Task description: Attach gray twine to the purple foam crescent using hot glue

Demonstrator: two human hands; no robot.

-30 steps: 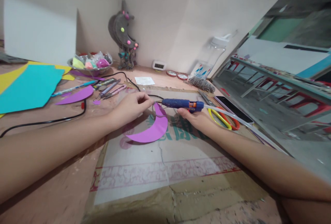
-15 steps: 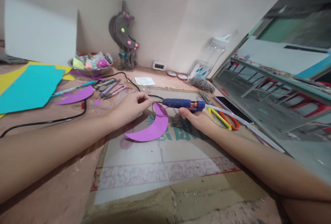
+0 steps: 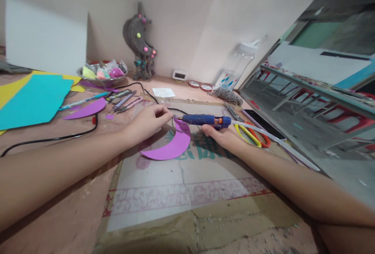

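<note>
The purple crescent (image 3: 174, 147) is between the hands (image 3: 149, 122) (image 3: 219, 133), nearer the left.

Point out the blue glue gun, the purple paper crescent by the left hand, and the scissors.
Blue glue gun (image 3: 199, 119): head view, on the barrel.
Purple paper crescent (image 3: 177, 144): head view, on its broad lower curve.
Scissors (image 3: 253, 135): head view, on the yellow handle.

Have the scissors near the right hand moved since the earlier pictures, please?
No: against the phone beside them, the scissors show no visible shift in any direction.
</note>
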